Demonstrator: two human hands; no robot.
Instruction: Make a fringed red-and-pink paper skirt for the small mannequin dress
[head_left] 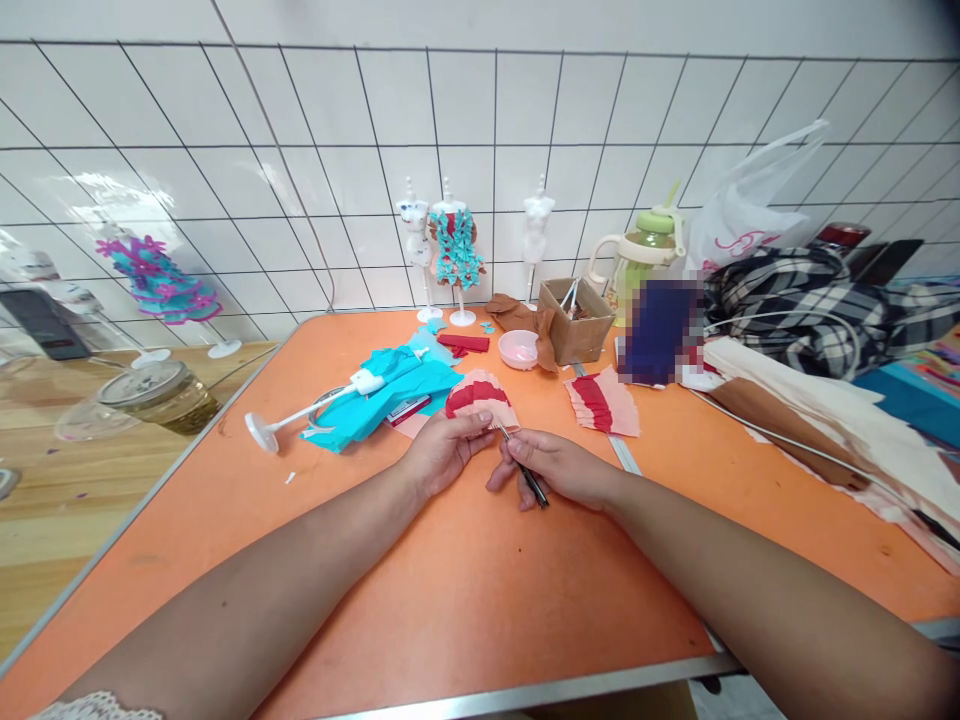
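Near the middle of the orange table, my left hand (448,450) pinches the lower edge of a pleated pink paper piece with a red band (480,395). My right hand (551,465) grips a slim tool with a metal tip and a black handle (534,487); its tip meets the paper's lower edge beside my left fingertips. A similar pleated pink and red piece (602,402) lies flat to the right. Bright blue crepe paper (397,385) lies to the left, with a white mannequin stand (262,432) on its side on it.
Small upright mannequins (454,250) stand along the tiled wall. Behind my hands are a pink bowl (518,348), a cardboard box (576,320) and a green-lidded jug (651,245). White and brown paper sheets (802,430) and a cable spread at right. A glass jar (161,395) stands left.
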